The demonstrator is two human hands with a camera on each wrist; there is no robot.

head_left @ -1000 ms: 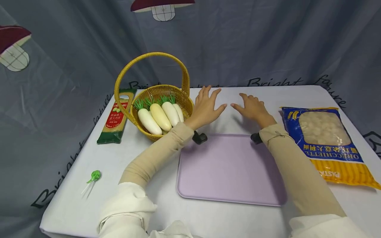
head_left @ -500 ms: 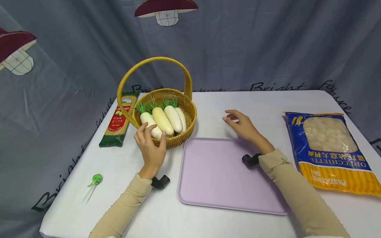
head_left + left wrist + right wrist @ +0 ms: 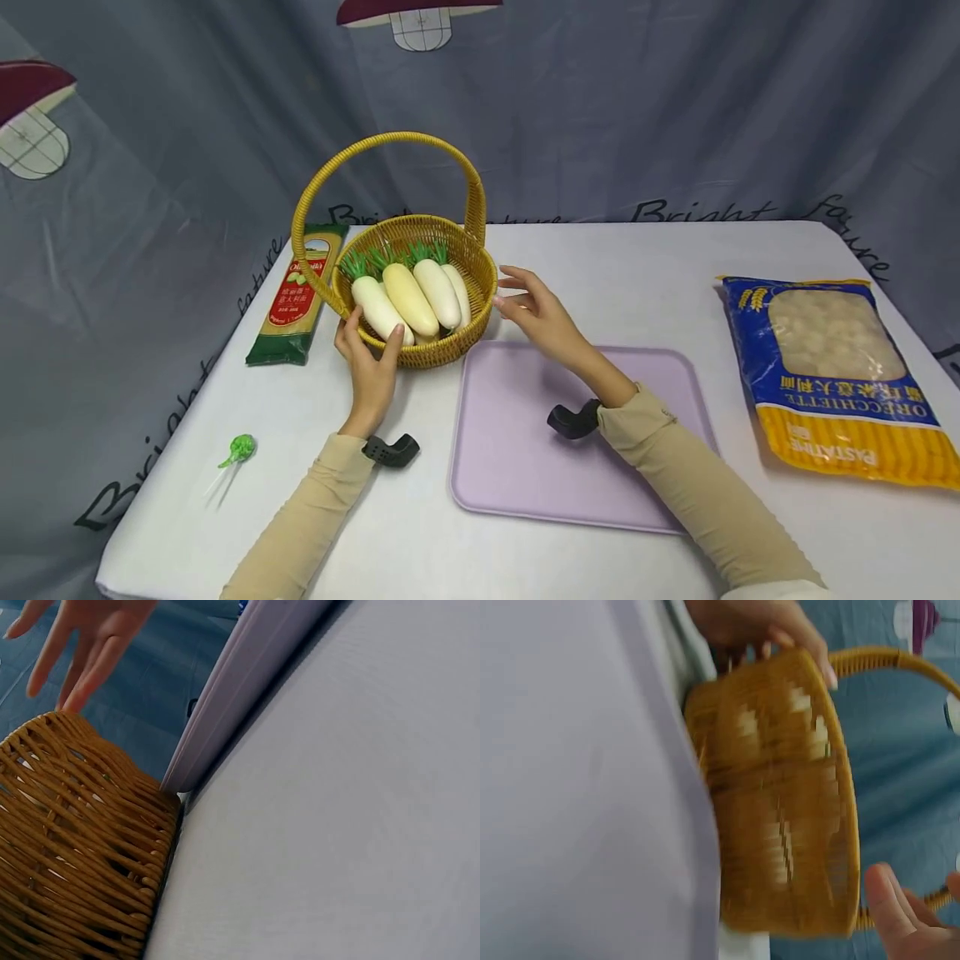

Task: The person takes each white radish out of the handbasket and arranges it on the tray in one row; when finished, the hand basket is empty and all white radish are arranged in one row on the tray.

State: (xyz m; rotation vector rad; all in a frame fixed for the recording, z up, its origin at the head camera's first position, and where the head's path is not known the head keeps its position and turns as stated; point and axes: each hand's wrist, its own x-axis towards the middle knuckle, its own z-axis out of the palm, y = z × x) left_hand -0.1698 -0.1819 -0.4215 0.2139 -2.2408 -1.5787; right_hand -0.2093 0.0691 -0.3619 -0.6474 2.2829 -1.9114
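Observation:
A yellow wicker basket (image 3: 442,354) with a tall hooped handle holds several white and pale yellow radishes (image 3: 412,302) with green tops. At its near left side, my left hand (image 3: 369,379) grips the rim, the thumb along the front and the fingers by the handle's foot. The right wrist view shows that left hand (image 3: 761,622) bent against the wicker wall. Close to the basket's right rim is my right hand (image 3: 543,321), fingers spread and loosely bent, holding nothing. Whether its fingertips touch the rim I cannot tell. The left wrist view leaves my left hand out.
A lilac tray (image 3: 577,450) lies in front of the basket, under my right forearm. Left of the basket is a spaghetti pack (image 3: 294,304). A blue and yellow pasta bag (image 3: 840,379) lies at the right, a green-wrapped lollipop (image 3: 241,448) at the left.
My left hand has come back from beyond the tray to the basket's near left side. My right hand has moved left, across the tray's far edge, to the basket's right rim.

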